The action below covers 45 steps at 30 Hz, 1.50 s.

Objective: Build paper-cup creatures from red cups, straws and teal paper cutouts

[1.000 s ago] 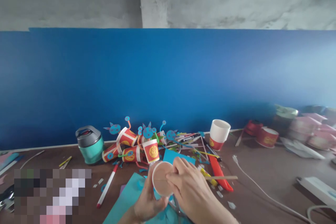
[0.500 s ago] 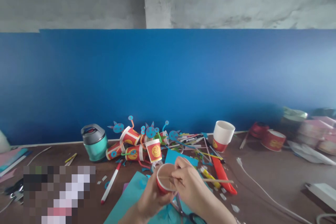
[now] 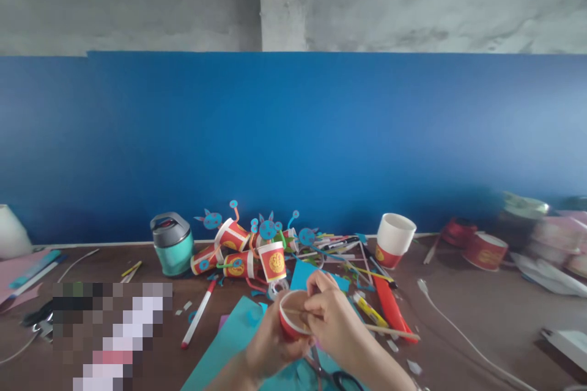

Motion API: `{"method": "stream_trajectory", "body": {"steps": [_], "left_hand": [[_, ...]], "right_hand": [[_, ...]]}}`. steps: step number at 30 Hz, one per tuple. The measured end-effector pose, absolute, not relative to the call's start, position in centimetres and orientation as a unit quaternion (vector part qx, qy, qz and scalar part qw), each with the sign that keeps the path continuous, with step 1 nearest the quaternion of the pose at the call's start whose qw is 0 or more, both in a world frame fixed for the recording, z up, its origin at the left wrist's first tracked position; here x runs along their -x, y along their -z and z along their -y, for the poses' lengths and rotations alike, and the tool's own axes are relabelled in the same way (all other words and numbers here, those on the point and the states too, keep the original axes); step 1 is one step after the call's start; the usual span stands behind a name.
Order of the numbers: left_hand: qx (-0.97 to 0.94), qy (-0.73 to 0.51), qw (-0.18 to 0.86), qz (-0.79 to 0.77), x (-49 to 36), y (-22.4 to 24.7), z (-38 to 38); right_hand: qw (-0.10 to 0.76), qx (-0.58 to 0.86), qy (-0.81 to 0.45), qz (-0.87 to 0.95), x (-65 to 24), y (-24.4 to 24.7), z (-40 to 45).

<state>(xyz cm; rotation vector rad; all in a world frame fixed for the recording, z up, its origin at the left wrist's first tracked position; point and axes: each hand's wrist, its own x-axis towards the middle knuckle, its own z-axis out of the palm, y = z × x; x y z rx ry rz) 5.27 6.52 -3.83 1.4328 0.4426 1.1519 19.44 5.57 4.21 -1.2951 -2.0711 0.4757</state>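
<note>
My left hand (image 3: 271, 342) is wrapped round a red paper cup (image 3: 290, 325) with a white rim, its mouth tipped up towards me. In my right hand (image 3: 331, 316), fingers pinched together over the cup's mouth, is a thin wooden stick (image 3: 395, 332). One end of the stick lies across the cup's opening, and the other sticks out to the right past the hand. My fingertips hide part of the cup's inside. Below both hands lie turquoise paper (image 3: 229, 342) and scissors (image 3: 316, 366) with dark handles.
Behind the hands is a pile of decorated paper cups (image 3: 271, 259) with blue paper shapes. A turquoise jar (image 3: 173, 247), stacked white cups (image 3: 395, 235), a marker (image 3: 199, 314), a tape roll (image 3: 277, 288), a red tool (image 3: 392, 308) and a white cable (image 3: 458, 330) surround the work area.
The view has shifted slightly, so the scene sits further right. The stick's outer end has tilted downward. Both hands keep their hold on the cup and stick.
</note>
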Motion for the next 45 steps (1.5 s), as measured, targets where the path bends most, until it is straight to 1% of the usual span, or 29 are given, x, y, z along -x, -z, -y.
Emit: {"method": "stream_trajectory", "body": {"steps": [5,9,12,15,18,21,23,25,27,30,31,33,35,37,39,41,45], "left_hand": [[-0.615,-0.484,0.592,-0.19,-5.5,3.0,-6.3],[-0.63,-0.472,0.594,-0.165,-6.4,2.1,-5.8],[-0.613,-0.495,0.591,-0.175,-6.6,2.0,-5.7],[-0.593,-0.516,0.579,-0.218,-6.0,2.6,-6.3],[-0.576,-0.547,0.531,-0.296,-5.1,3.8,-7.2],[-0.567,-0.563,0.503,-0.329,-4.7,5.0,-7.8],[-0.572,-0.562,0.496,-0.333,-4.8,5.1,-7.7],[-0.58,-0.56,0.49,-0.331,-5.1,4.7,-7.3],[-0.596,-0.551,0.492,-0.315,-5.5,3.9,-6.8],[-0.613,-0.525,0.527,-0.267,-6.1,2.9,-6.1],[-0.605,-0.521,0.544,-0.259,-6.2,2.8,-6.0],[-0.591,-0.527,0.544,-0.277,-6.2,2.7,-6.1],[-0.598,-0.544,0.493,-0.322,-6.0,2.8,-6.2],[-0.617,-0.551,0.434,-0.357,-5.8,2.7,-6.3],[-0.624,-0.555,0.407,-0.37,-5.7,2.4,-6.3],[-0.622,-0.556,0.405,-0.374,-5.6,2.2,-6.1],[-0.608,-0.553,0.438,-0.365,-5.6,2.2,-6.2]], "right_hand": [[0.312,0.51,-0.174,0.782,-19.0,-4.8,-5.3],[0.277,0.511,-0.175,0.794,-18.2,-5.2,-4.7],[0.275,0.52,-0.136,0.797,-18.5,-5.5,-4.3],[0.301,0.5,-0.086,0.808,-20.3,-6.1,-4.3],[0.313,0.518,0.004,0.796,-22.9,-6.7,-4.8],[0.232,0.582,0.036,0.778,-24.7,-6.7,-5.8],[0.198,0.616,0.016,0.762,-24.8,-6.3,-6.5],[0.207,0.627,0.002,0.751,-24.1,-5.3,-6.8],[0.243,0.617,0.024,0.749,-22.8,-3.9,-6.6],[0.274,0.559,0.046,0.781,-21.1,-2.1,-6.1],[0.281,0.537,0.057,0.793,-20.8,-1.8,-6.0],[0.292,0.548,0.067,0.781,-20.9,-2.1,-5.8],[0.286,0.578,0.058,0.762,-21.6,-3.3,-5.8],[0.256,0.592,0.018,0.764,-22.2,-4.6,-5.8],[0.241,0.581,-0.009,0.777,-22.3,-5.4,-5.6],[0.242,0.559,0.003,0.793,-21.8,-5.4,-5.3],[0.239,0.503,0.095,0.825,-19.8,-3.7,-4.6]]}}
